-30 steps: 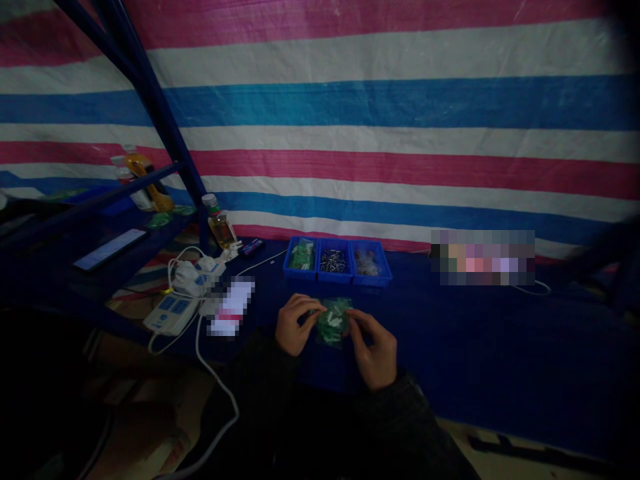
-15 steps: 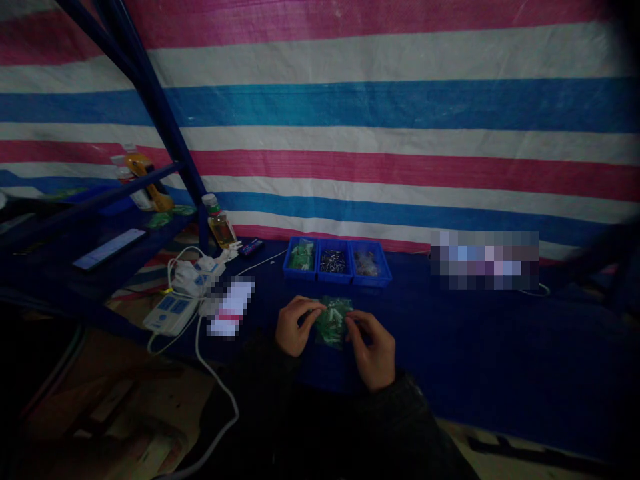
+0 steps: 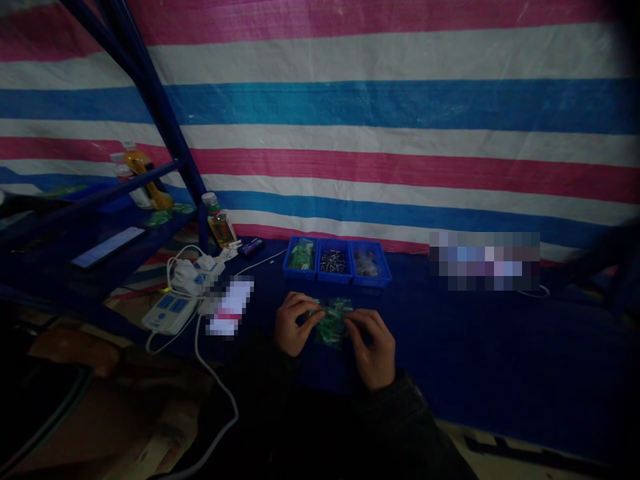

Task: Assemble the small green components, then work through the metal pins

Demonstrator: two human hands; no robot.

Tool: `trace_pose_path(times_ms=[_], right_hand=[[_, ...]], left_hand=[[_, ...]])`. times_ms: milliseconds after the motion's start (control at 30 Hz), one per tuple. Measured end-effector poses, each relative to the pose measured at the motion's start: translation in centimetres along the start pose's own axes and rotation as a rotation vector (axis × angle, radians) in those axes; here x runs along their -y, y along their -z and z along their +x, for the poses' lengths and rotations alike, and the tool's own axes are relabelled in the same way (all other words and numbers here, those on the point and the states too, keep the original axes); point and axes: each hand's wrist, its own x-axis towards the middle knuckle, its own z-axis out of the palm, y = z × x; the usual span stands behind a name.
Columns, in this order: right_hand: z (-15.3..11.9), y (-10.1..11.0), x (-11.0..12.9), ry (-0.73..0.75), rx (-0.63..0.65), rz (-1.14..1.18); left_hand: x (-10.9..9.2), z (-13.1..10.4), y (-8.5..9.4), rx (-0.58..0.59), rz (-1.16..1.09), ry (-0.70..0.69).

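Between my hands, just above the dark blue table (image 3: pixel 475 360), is a small green clear plastic bag (image 3: pixel 331 331). My left hand (image 3: pixel 294 324) pinches its left side between thumb and fingers. At the bag's right edge, my right hand (image 3: pixel 374 347) is closed in a pinch as well. Whatever lies inside the bag is too dim to make out. Three joined blue trays stand behind it: the left tray (image 3: pixel 299 273) holds green bags, the middle tray (image 3: pixel 334 277) small metal pieces like screws, and the right tray (image 3: pixel 371 280) clear bags with brownish contents.
Left of my hands lie a phone (image 3: pixel 233 307) with a blurred screen and a white power strip (image 3: pixel 173 313) with cables. A bottle (image 3: pixel 219 221) stands by the blue metal frame (image 3: pixel 170 133). Another phone (image 3: pixel 109 247) rests on the left table. Striped sheeting (image 3: pixel 380 107) hangs behind.
The green bag has shifted and crumpled slightly between my fingers, and its bright contents show less. Both hands stay nearly in place. At the lower left, a dark shape with a striped edge has moved.
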Motion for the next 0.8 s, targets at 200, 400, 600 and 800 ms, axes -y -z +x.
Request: trace_pose_path(times_ms=[200,400,600,800], right_hand=[[-0.34,-0.26,-0.14,-0.097,0.003,0.008],[-0.43,-0.23,-0.01,-0.126,-0.003,0.021],[-0.02,0.22,0.66,-0.075,0.050,0.012],[-0.10,0.15,0.52,-0.077,0.065,0.040]], left_hand=[[0.17,-0.48,-0.27,-0.029,-0.043,0.100],[0.07,-0.24,-0.16,0.017,-0.040,0.038],[0.29,0.06,0.01,0.054,-0.029,-0.011],[0.04,0.14,0.13,0.044,-0.026,-0.009]])
